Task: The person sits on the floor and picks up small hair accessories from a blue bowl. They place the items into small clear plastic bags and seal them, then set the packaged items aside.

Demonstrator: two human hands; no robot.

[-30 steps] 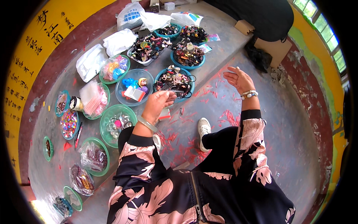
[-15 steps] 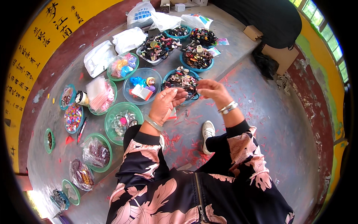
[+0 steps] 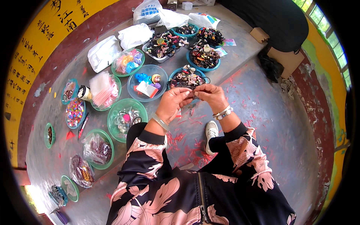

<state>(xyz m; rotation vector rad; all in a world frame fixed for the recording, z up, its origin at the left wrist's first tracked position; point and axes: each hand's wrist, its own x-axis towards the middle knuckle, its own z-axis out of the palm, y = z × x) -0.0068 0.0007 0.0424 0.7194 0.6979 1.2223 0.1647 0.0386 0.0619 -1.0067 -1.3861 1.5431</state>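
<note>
Pinching near the centre of the frame, the left hand [image 3: 173,105] and right hand [image 3: 214,98] have thumbs and fingers closed on a small item [image 3: 192,93], its shape lost against the dark tangle behind. That tangle, apparently hair ties [image 3: 187,78], fills a blue basin [image 3: 204,75] just above, its lower part covered by the hands. A red-and-white piece [image 3: 178,113] is partly hidden behind the left hand. At lower left, the glossy plastic bag [image 3: 95,148] in a green basin [image 3: 109,161] blurs its dark contents.
</note>
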